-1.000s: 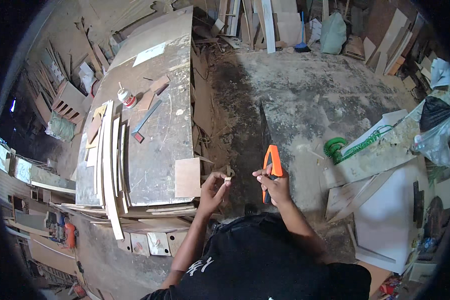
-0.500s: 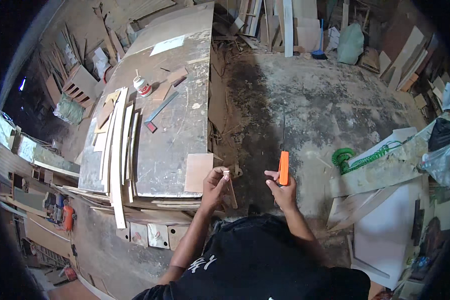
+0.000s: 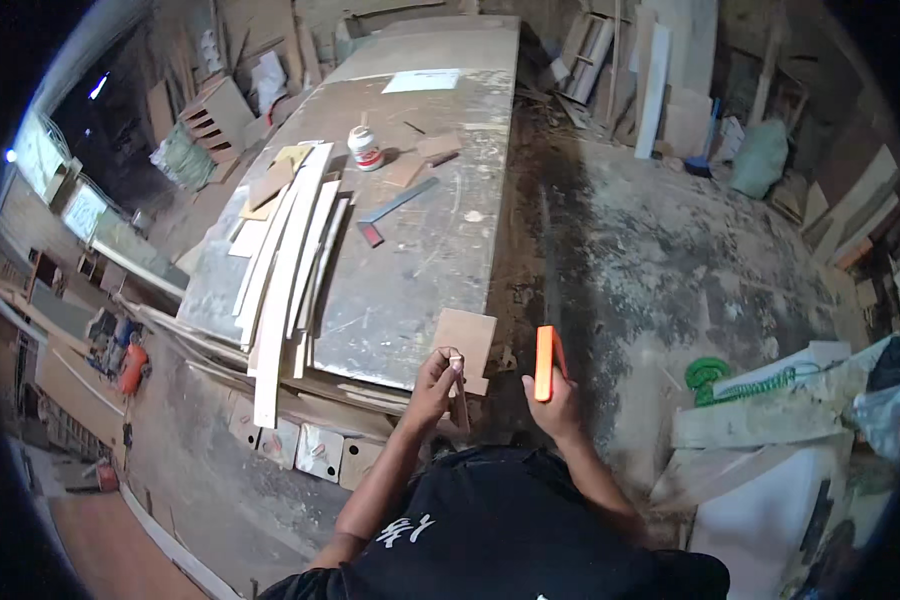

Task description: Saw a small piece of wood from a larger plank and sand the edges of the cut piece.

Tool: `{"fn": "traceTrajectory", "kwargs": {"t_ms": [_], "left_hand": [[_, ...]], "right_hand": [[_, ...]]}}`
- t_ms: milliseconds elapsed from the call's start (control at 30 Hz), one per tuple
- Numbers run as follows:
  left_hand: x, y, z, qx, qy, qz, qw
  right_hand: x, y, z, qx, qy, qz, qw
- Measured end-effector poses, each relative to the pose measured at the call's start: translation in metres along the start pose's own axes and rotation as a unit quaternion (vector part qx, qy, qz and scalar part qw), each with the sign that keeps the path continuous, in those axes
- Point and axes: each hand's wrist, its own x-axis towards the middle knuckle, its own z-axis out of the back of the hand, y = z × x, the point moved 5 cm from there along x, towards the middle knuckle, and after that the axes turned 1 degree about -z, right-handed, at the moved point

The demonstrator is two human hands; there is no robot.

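My left hand (image 3: 434, 388) pinches a small narrow piece of wood (image 3: 459, 402) between thumb and fingers, just off the bench's near right corner. Its pale top end shows above the fingertips; the hand hides part of it. A square of thin plywood (image 3: 467, 335) lies on that corner, right beside the hand. In my right hand (image 3: 558, 408) is an orange tool (image 3: 544, 363), shaped like a hand stapler and held upright, with a lever-like part along its right side. The hands are apart, in front of my body.
The worktable (image 3: 390, 300) carries long wood strips (image 3: 295, 290), a white glue bottle (image 3: 365, 150), a try square (image 3: 398, 205) and a white sheet (image 3: 420, 80). At right, a green coiled hose (image 3: 708, 375) lies by leaning boards (image 3: 760, 425). Board offcuts and a blue broom (image 3: 705, 150) stand behind.
The view has turned, so the table sits farther right in it. My right hand has turned the orange tool and brought it nearer my left hand, which still pinches the wood.
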Motion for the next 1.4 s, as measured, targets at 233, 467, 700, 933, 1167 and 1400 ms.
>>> {"fn": "traceTrajectory", "kwargs": {"t_ms": [233, 467, 700, 933, 1167, 1400], "left_hand": [[-0.039, -0.005, 0.112, 0.015, -0.138, -0.026, 0.99], [-0.121, -0.015, 0.21, -0.024, -0.306, -0.064, 0.95], [-0.182, -0.006, 0.275, -0.04, -0.403, -0.057, 0.912], [-0.172, -0.006, 0.288, -0.034, -0.376, -0.031, 0.925], [-0.119, -0.012, 0.273, 0.001, -0.297, -0.035, 0.954], [-0.059, -0.008, 0.24, 0.013, -0.214, -0.018, 0.976]], "right_hand": [[0.029, 0.05, -0.156, -0.05, 0.107, 0.025, 0.993], [0.043, 0.072, -0.297, -0.129, 0.213, -0.019, 0.968], [0.02, 0.076, -0.397, -0.143, 0.228, -0.032, 0.963], [0.007, 0.052, -0.441, -0.116, 0.398, -0.002, 0.91], [0.022, 0.037, -0.438, -0.158, 0.419, 0.076, 0.891], [0.012, 0.036, -0.352, 0.154, 0.373, 0.029, 0.915]]}}
